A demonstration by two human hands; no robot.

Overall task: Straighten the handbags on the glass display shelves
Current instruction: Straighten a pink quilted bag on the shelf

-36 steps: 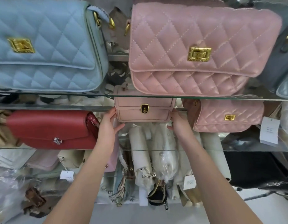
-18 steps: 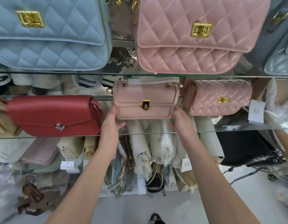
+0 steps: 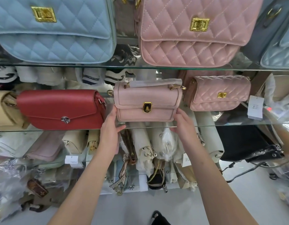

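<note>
A small pale pink handbag [image 3: 147, 101] with a gold clasp stands upright on the middle glass shelf [image 3: 237, 123]. My left hand [image 3: 110, 127] presses its lower left side and my right hand [image 3: 183, 123] presses its lower right side, so both hold it between them. A red flap bag [image 3: 59, 109] stands to its left and a small quilted pink bag [image 3: 218, 93] to its right. On the upper glass shelf [image 3: 127, 67] stand a large quilted light blue bag [image 3: 56, 30] and a large quilted pink bag [image 3: 194, 31].
A beige bag [image 3: 4, 109] sits at the far left of the middle shelf. A white price tag [image 3: 255, 107] hangs at the right. Below, wrapped cream bags [image 3: 148, 146], a black bag [image 3: 242, 142] and plastic-bagged stock crowd the lower shelf. Another person's forearm [image 3: 284, 140] shows at the right edge.
The view has tilted down, so the shelves have shifted up in frame. The small pale pink bag now shows fully below the upper shelf's edge, with both hands still on its sides.
</note>
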